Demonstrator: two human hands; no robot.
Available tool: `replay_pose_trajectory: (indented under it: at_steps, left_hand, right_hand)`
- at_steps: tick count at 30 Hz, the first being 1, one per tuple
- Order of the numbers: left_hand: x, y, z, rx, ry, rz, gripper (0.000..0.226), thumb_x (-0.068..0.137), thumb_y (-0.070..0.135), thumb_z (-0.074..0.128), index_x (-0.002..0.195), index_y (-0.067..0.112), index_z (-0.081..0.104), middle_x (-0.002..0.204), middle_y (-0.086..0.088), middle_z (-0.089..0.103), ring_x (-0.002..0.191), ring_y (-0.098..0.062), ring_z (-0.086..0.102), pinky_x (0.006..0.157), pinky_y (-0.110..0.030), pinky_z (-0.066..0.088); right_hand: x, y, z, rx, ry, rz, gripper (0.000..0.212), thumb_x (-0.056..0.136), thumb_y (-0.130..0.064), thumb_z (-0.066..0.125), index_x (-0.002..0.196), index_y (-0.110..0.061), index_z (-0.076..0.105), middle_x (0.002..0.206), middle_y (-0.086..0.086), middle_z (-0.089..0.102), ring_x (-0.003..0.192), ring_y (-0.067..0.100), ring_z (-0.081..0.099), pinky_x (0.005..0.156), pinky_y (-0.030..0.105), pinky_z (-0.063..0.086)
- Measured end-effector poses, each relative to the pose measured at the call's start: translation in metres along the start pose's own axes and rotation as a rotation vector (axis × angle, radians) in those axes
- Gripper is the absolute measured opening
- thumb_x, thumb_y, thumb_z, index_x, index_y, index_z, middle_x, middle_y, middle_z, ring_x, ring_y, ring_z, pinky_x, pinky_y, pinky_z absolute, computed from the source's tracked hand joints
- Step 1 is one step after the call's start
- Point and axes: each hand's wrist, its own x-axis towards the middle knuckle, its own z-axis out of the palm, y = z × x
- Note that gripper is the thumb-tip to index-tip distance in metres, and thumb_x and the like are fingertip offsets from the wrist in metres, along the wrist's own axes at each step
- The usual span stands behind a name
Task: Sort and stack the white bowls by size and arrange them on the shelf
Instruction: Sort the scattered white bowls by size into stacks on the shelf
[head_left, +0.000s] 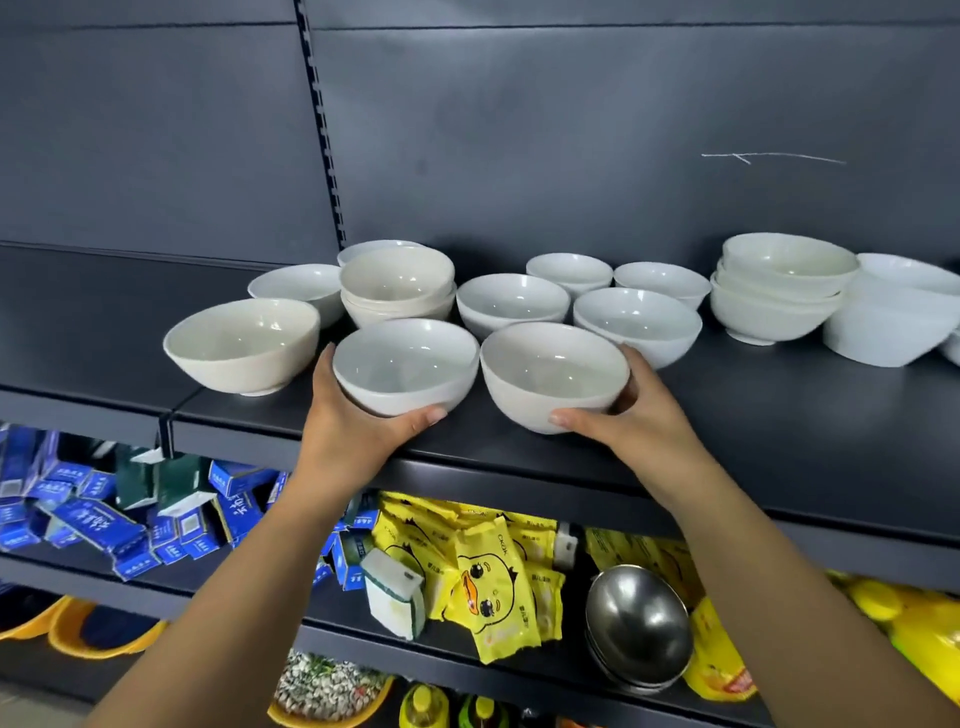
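Several white bowls stand on the dark shelf (727, 415). My left hand (348, 421) grips a white bowl (405, 364) near the shelf's front edge, thumb under its front. My right hand (623, 415) grips a second white bowl (553, 374) beside it, fingers behind and thumb at the base. A cream bowl (241, 345) stands alone at the left. A stack of cream bowls (397, 283) sits behind, and a taller stack of larger bowls (779, 286) is at the right. Single small bowls (511, 301) fill the middle.
A big white bowl (893, 317) leans at the far right. The lower shelf holds blue boxes (104, 519), yellow duck packets (488, 577), a sponge (392, 597) and stacked steel bowls (639, 623). A slotted upright (324, 130) splits the back panel.
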Motion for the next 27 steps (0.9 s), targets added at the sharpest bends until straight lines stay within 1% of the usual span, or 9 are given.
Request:
replay_pose_trajectory:
  at_steps: [2, 7, 11, 14, 16, 18, 21, 24, 27]
  left_hand:
    - [0.0, 0.0, 0.002, 0.003, -0.041, 0.007, 0.112, 0.058, 0.02, 0.086, 0.146, 0.013, 0.016, 0.127, 0.01, 0.039, 0.116, -0.003, 0.036, 0.093, -0.015, 0.026]
    - [0.004, 0.003, 0.01, -0.011, -0.148, 0.057, 0.106, 0.06, 0.02, 0.085, 0.142, 0.015, 0.018, 0.119, 0.013, 0.039, 0.112, -0.004, 0.039, 0.088, -0.017, 0.031]
    - [0.004, 0.007, 0.017, -0.046, -0.147, 0.047, 0.128, 0.055, 0.03, 0.086, 0.147, 0.013, -0.002, 0.14, 0.008, 0.028, 0.13, -0.007, 0.029, 0.099, -0.013, 0.024]
    - [-0.014, 0.012, 0.015, -0.011, 0.001, 0.186, 0.133, 0.05, 0.038, 0.089, 0.147, 0.016, 0.002, 0.151, 0.004, 0.012, 0.142, -0.013, 0.012, 0.112, -0.021, 0.012]
    - [-0.035, 0.019, 0.015, -0.095, 0.004, 0.355, 0.111, 0.056, 0.05, 0.077, 0.141, 0.026, 0.011, 0.145, 0.008, 0.017, 0.14, -0.012, 0.017, 0.113, -0.022, 0.016]
    - [-0.054, 0.029, 0.023, -0.168, -0.144, 0.45, 0.091, 0.06, 0.058, 0.068, 0.134, 0.035, 0.021, 0.14, 0.011, 0.028, 0.134, -0.008, 0.029, 0.111, -0.018, 0.024]
    - [-0.061, 0.042, 0.045, -0.234, -0.419, 0.328, 0.083, 0.061, 0.061, 0.07, 0.129, 0.041, 0.028, 0.136, 0.021, 0.032, 0.124, 0.005, 0.037, 0.1, -0.004, 0.03]
    - [-0.052, 0.049, 0.071, -0.349, -0.603, 0.104, 0.099, 0.057, 0.061, 0.076, 0.139, 0.022, 0.036, 0.146, 0.003, 0.037, 0.125, -0.002, 0.041, 0.101, -0.016, 0.036]
    - [-0.047, 0.059, 0.096, -0.435, -0.757, 0.099, 0.068, 0.064, 0.045, 0.073, 0.123, 0.018, 0.051, 0.123, 0.003, 0.06, 0.105, 0.004, 0.058, 0.081, -0.01, 0.046]
  right_hand:
    - [-0.004, 0.002, -0.006, 0.039, 0.004, -0.01, 0.072, 0.052, -0.022, 0.085, 0.115, -0.035, 0.052, 0.113, -0.013, 0.062, 0.11, 0.009, 0.056, 0.101, 0.038, 0.044]
    - [-0.015, 0.006, -0.023, 0.059, 0.017, -0.034, 0.076, 0.057, -0.01, 0.084, 0.122, -0.032, 0.051, 0.117, -0.01, 0.062, 0.112, 0.009, 0.056, 0.101, 0.038, 0.044]
    - [-0.021, 0.005, -0.026, 0.055, 0.018, -0.029, 0.083, 0.052, -0.017, 0.086, 0.125, -0.029, 0.049, 0.118, -0.01, 0.062, 0.112, 0.008, 0.056, 0.1, 0.035, 0.045]
    - [-0.027, 0.003, -0.029, 0.06, 0.028, -0.022, 0.094, 0.04, -0.03, 0.088, 0.126, -0.028, 0.048, 0.118, -0.009, 0.061, 0.113, 0.008, 0.056, 0.097, 0.032, 0.045]
    - [-0.032, 0.002, -0.032, 0.062, 0.047, -0.015, 0.096, 0.036, -0.03, 0.09, 0.123, -0.027, 0.05, 0.117, -0.008, 0.062, 0.112, 0.009, 0.056, 0.097, 0.031, 0.046]
    - [-0.038, 0.001, -0.037, 0.096, 0.055, -0.001, 0.089, 0.038, -0.028, 0.089, 0.119, -0.024, 0.053, 0.115, -0.005, 0.064, 0.11, 0.011, 0.058, 0.094, 0.029, 0.047]
    - [-0.049, -0.001, -0.045, 0.213, 0.057, 0.043, 0.074, 0.045, -0.025, 0.083, 0.114, -0.018, 0.056, 0.109, 0.001, 0.065, 0.106, 0.014, 0.061, 0.087, 0.028, 0.05]
    - [-0.063, -0.003, -0.055, 0.301, 0.085, 0.059, 0.05, 0.056, -0.009, 0.074, 0.102, -0.019, 0.058, 0.095, -0.004, 0.068, 0.091, 0.007, 0.065, 0.074, 0.02, 0.053]
    - [-0.075, -0.005, -0.065, 0.352, 0.109, 0.092, 0.044, 0.057, -0.008, 0.073, 0.098, -0.018, 0.06, 0.091, -0.005, 0.069, 0.089, 0.007, 0.065, 0.079, 0.024, 0.055]
